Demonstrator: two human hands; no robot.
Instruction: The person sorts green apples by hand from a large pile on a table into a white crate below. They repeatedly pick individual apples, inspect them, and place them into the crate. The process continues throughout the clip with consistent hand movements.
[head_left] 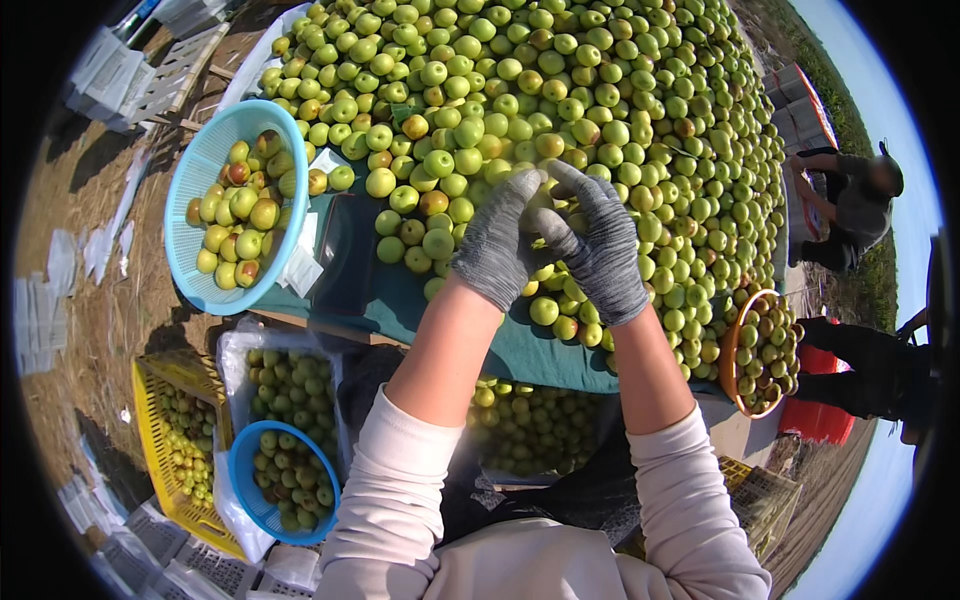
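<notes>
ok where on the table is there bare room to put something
On the dark green cloth: a narrow front strip between the left forearm and right forearm, and a patch from the left forearm to the flat dark object. Beyond, heaped round green apples crowd it; the light-blue round plastic basket sits at its left end.

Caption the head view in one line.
Grey-gloved left hand and right hand close together over heaped green fruit, a light-blue basket at left.

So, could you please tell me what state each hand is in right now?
Left hand: fingers curved; whether it holds anything cannot be told.
Right hand: partly open, thumb and fingers apart, nothing clearly held.
</notes>
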